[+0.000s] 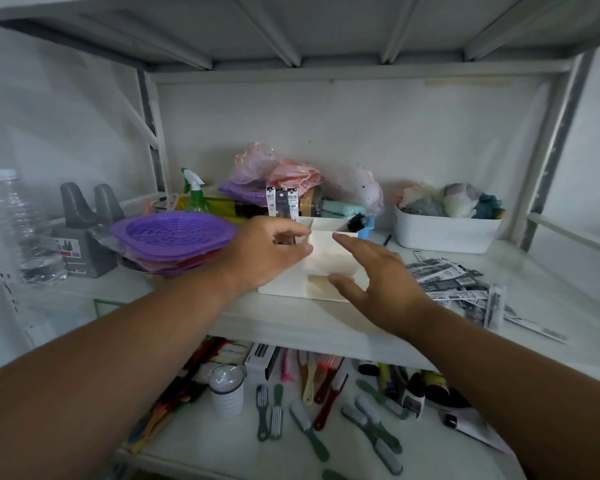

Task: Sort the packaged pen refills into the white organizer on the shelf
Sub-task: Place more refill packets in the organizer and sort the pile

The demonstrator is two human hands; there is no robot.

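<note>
On the lower shelf (222, 441), nearest the camera, brushes (371, 424) with grey and green handles lie scattered beside a small white jar (226, 389), red and pink combs (326, 386) and a few dark tubes. Above it, both bare forearms reach up to the middle shelf (291, 323). Its front edge carries the white organizer (329, 258), a low tray with a taller divided box rising from its back part. The left hand (267, 251) lies over the organizer's left side, fingers loosely bent with the thumb and forefinger tips near the box's front corner; whether they actually pinch it cannot be told. The right hand (381, 275) hovers at the organizer's right side, fingers spread wide and fairly straight, holding nothing. A loose heap of packaged pen refills (454, 285) lies flat on the shelf just right of that hand. Three more refill packs (282, 200) stand upright in the organizer's rear left compartment. Left of the organizer sits a stack of purple baskets (174, 237), with a grey stand (84, 233) and a clear bottle (18, 226) farther left. Farther back are a green spray bottle (195, 192), crumpled pink bags (278, 174) and a white bin (444, 233) filled with soft bundles.
</note>
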